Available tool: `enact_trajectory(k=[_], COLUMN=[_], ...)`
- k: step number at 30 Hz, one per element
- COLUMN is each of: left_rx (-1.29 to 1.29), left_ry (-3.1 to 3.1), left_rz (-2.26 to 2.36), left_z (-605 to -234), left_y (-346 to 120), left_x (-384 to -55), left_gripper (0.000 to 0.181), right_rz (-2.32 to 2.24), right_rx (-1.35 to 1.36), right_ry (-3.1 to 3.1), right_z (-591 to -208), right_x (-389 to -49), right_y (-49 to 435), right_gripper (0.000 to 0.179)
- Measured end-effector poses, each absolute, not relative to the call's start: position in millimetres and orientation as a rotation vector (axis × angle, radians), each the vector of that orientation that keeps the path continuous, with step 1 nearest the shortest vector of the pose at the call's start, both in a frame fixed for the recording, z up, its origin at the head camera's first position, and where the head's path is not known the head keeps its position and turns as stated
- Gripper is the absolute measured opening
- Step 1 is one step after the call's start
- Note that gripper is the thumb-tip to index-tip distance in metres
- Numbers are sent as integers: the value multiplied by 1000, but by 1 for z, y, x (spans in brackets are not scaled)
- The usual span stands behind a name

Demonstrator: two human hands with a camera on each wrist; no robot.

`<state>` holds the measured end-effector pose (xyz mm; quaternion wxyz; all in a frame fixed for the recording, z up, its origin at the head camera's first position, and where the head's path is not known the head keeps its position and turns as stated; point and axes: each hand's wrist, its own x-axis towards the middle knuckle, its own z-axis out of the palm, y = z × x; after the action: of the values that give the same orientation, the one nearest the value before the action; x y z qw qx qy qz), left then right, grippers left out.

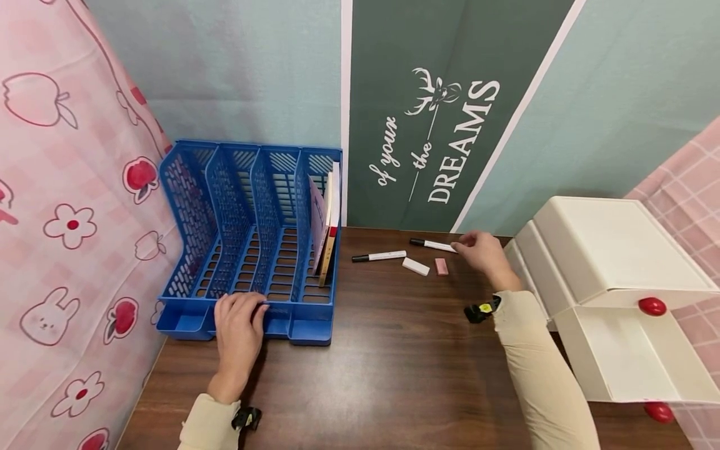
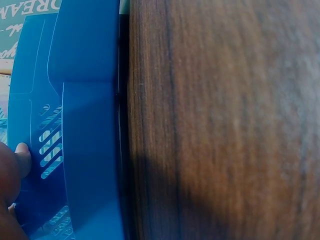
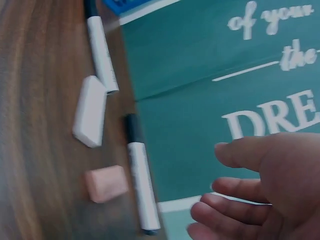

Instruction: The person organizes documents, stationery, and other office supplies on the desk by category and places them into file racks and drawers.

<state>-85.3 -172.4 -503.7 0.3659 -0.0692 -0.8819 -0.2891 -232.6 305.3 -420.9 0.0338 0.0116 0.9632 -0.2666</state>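
Left hand [image 1: 239, 319] grips the front rim of a blue file rack [image 1: 226, 209]; right hand [image 1: 484, 256], thumb and fingers parted, is beside a black-capped marker [image 1: 437, 245]. It lies on the table [image 1: 360, 387] behind a pink eraser [image 1: 441, 267], long axis nearly left–right, cap toward the rack.

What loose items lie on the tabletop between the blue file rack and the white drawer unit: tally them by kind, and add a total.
Black-capped white markers: 2
Rectangular erasers, one white, one pink: 2
Total: 4
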Motion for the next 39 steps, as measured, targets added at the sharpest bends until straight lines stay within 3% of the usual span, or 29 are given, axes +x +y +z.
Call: enact_trajectory(k=[10, 39], left_rx=[-172, -168], left_ry=[-2279, -2273], left_rz=[-738, -749], left_z=[-504, -503], left_y=[-173, -173], left_x=[-85, -85], left_gripper=[15, 16], right_rz=[-554, -507], right_rx=[308, 296], right_ry=[2932, 2898], right_z=[-460, -492], right_x=[-244, -245], right_y=[276, 270], right_gripper=[47, 25])
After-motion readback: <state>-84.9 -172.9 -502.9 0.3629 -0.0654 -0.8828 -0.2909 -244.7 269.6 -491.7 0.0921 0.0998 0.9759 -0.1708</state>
